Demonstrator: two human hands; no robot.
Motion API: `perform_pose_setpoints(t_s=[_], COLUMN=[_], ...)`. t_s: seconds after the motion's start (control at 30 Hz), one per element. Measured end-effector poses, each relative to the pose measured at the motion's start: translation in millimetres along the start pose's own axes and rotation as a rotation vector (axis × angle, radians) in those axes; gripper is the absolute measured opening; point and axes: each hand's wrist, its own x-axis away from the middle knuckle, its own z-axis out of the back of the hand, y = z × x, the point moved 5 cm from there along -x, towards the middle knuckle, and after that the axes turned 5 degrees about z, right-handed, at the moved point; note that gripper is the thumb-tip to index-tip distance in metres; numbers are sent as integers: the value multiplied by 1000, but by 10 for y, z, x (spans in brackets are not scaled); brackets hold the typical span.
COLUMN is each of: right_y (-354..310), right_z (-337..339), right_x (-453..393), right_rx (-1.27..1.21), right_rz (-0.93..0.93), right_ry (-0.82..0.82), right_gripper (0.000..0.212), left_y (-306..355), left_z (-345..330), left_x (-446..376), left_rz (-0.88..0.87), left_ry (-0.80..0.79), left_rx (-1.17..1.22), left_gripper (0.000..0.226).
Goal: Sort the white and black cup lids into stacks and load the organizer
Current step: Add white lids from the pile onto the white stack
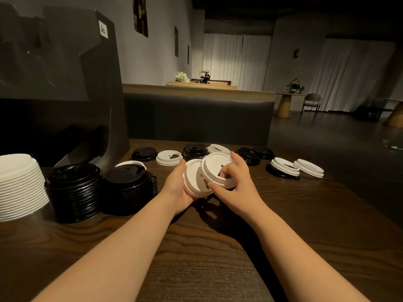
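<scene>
stacks (74, 192) left, loose lids (296, 167) right

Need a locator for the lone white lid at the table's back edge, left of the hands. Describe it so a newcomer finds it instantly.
Start at the tall dark organizer on the table's left. Just right of its base, along the far edge, a black lid lies flat; the white lid is next, before the short black stack. It is the only single white lid there, flat, unheld.

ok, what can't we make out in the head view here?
- Organizer: inside too dark to see any lids; left edge cuts it off.
- White stack: cut by the left edge.
- Left hand: fingers hidden behind its white lids.
- Black lid: mostly covered by a white lid.
</scene>
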Motion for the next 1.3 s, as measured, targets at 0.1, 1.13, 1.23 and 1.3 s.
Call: perform_pose_setpoints(t_s=[0.1,1.13,1.23,1.3], right_y=[-32,-17,-2,10], right_z=[-42,-110,-92,-78], right_x=[4,30,14,5], right_rx=[-18,-13,-28,-31], right_rz=[39,-37,-46,-59], right_ry=[-60,-439,-444,-442], right_gripper=[28,107,107,107], left_y=[-20,-32,-43,-44], left_z=[-15,65,38,18], left_x=[22,70,91,111], left_rz=[30,152,190,202], left_ry=[-22,-57,-112,-139], left_rx=[8,-214,-198,-188], left_gripper=[59,64,63,59])
